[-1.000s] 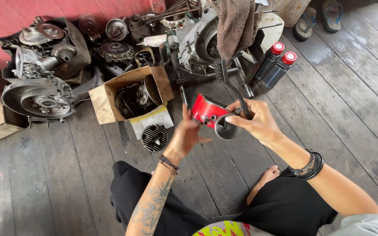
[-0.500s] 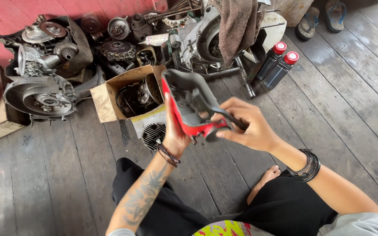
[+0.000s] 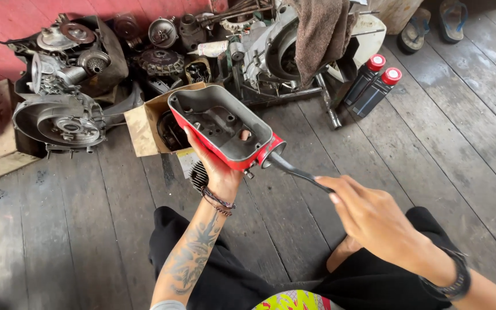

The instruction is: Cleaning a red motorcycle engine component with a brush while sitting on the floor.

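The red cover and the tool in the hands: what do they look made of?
Red cover: apparently cast metal, red paint outside, dull grey bare inside with moulded ribs. Tool: likely dark steel, slim with a slight sheen. Left hand holds the cover; right hand the tool.

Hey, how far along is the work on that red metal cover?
Done: the red cover is off any engine, hollow side up. In hand: the left hand holds it from below while the right hand works a dark tool at its end opening. Left: engine parts lie unassembled.

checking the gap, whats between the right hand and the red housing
A dark metal tool spans it in the head view, from the right hand to the red housing.
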